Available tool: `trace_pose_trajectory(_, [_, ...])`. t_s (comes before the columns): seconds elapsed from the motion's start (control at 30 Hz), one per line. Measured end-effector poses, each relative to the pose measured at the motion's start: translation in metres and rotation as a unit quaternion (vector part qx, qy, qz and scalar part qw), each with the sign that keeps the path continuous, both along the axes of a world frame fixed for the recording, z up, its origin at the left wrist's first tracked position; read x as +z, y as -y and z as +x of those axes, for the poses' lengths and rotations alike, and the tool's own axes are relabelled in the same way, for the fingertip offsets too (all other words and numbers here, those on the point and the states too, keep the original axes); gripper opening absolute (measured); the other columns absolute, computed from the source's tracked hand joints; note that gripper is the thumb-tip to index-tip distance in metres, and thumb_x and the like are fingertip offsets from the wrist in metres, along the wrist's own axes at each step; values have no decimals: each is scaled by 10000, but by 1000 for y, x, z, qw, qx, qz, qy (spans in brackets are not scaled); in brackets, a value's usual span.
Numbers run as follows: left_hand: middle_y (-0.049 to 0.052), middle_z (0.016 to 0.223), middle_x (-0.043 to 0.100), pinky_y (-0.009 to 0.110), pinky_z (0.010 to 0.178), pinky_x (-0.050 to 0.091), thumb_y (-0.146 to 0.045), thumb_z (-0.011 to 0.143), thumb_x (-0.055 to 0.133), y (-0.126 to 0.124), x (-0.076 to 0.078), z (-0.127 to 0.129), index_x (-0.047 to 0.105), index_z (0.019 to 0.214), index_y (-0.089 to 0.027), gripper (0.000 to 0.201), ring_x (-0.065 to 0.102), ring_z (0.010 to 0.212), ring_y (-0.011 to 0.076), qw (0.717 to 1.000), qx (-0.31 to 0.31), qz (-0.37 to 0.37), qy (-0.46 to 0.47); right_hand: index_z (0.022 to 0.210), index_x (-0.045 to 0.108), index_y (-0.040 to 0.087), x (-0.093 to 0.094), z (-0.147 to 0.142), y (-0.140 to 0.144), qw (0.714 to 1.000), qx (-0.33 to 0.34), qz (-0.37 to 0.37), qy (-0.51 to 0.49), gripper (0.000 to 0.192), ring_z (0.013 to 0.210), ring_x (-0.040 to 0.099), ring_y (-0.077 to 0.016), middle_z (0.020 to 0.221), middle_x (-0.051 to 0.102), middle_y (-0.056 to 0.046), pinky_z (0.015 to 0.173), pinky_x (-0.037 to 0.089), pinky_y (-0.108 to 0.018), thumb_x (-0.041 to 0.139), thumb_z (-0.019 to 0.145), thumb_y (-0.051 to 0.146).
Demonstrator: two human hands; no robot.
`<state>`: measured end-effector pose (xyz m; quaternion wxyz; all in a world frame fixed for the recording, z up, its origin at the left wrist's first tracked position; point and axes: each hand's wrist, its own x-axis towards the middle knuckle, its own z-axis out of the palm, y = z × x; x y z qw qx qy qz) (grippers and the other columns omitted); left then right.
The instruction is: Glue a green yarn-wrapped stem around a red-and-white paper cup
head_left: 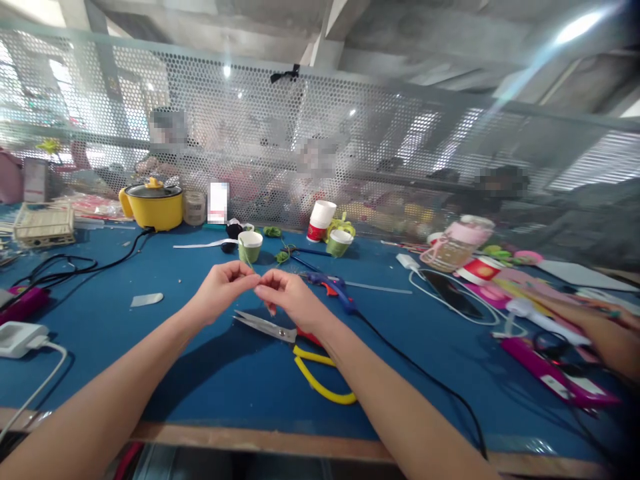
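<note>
No lettering can be read anywhere (the red-and-white cups show only blurred print).

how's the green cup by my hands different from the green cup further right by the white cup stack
The near green cup stands upright, just beyond the left hand and right hand. The far green cup looks tilted and squatter, beside the white cup stack. Both are green outside, white inside, open-topped, on the blue table.
</note>
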<state>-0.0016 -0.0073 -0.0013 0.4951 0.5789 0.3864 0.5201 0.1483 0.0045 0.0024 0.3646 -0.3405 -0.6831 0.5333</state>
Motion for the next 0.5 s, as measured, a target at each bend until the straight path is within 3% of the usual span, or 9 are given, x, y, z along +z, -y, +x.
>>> trace_pose_trajectory(0.07, [-64,490,447,186,416,201,-292,669,621,0,0,-1,511,604,-133,204,301,430,32,1000,-23,-10,9,685,495,160,0,1,-2,996,43,-66,-45,204,447,436,-56,560,508,48,411,351,-190,633,653,307])
trace_pose_trajectory(0.13, [-62,492,451,187,415,198,-303,671,620,-1,0,-1,517,617,-133,206,298,428,32,999,-29,-15,18,683,491,162,-1,1,-2,993,42,-87,-68,215,446,436,-54,555,511,50,406,348,-186,648,639,302])
trace_pose_trajectory(0.33, [-62,524,463,188,422,201,-289,670,618,-2,-3,4,533,650,-127,185,305,443,29,1000,10,-5,28,655,472,166,-3,-5,2,998,-62,22,5,177,411,431,-54,512,468,74,435,360,-206,607,685,277])
trace_pose_trajectory(0.5, [-69,511,426,193,423,188,-290,666,619,-2,-1,1,514,620,-129,197,291,441,28,1000,-5,-11,11,680,484,161,7,0,3,997,-52,22,43,197,439,441,-57,564,473,62,448,373,-211,623,677,300])
